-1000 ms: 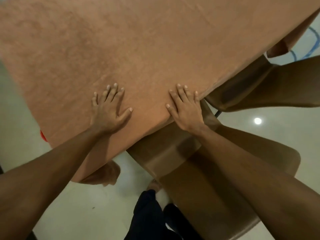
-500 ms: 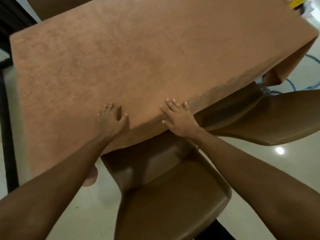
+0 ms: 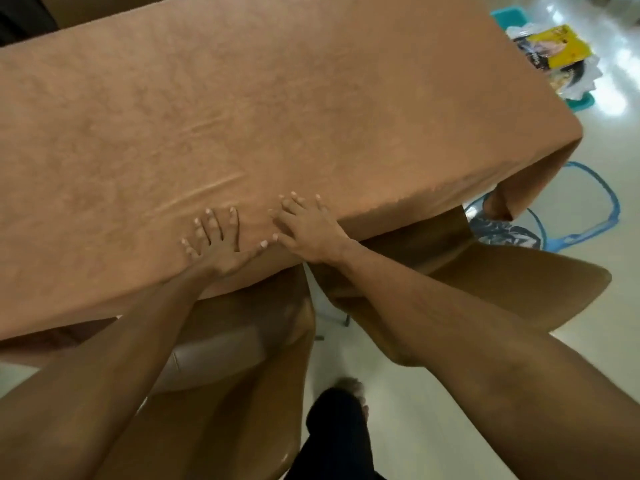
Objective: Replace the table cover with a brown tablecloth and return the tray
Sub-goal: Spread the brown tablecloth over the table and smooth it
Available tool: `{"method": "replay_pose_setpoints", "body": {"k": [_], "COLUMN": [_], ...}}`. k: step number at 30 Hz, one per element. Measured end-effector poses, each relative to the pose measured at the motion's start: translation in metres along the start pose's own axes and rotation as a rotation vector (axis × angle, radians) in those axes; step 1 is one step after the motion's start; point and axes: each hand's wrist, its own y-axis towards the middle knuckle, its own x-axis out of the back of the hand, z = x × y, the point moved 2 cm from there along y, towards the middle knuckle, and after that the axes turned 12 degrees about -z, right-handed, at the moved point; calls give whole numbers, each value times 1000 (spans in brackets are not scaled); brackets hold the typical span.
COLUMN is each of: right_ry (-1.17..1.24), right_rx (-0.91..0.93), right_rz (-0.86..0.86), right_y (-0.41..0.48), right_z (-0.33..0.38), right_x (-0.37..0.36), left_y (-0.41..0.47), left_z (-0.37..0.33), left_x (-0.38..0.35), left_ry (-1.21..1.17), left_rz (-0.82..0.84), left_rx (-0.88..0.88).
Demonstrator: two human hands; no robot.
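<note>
Brown tablecloth [image 3: 311,98] lies spread over the table, hiding the top completely; its far-right corner hangs down in a fold. Shallow diagonal creases [image 3: 207,192] sit just left of the hands. Left hand [image 3: 218,242] and right hand [image 3: 308,230] lie palm-down on the cloth at the near edge, fingers straight and splayed, gripping nothing, thumbs almost touching. Two brown chairs, one [image 3: 221,341] below the left forearm and one [image 3: 502,282] to the right, stand tucked against that edge. A yellow packet [image 3: 561,46] lies beyond the far-right corner.
</note>
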Motion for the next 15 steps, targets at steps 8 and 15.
{"method": "replay_pose_setpoints", "body": {"k": [8,15], "right_ry": [-77,-87], "right_rx": [123,77], "right_rz": [106,-44], "right_y": [26,-46], "right_z": [-89,-206], "right_x": [17,58], "left_y": [6,-3], "left_z": [-3,-16], "left_x": [-6,0], "left_ry": [-21,10], "left_rz": [-57,10], "left_rx": [49,133]}}
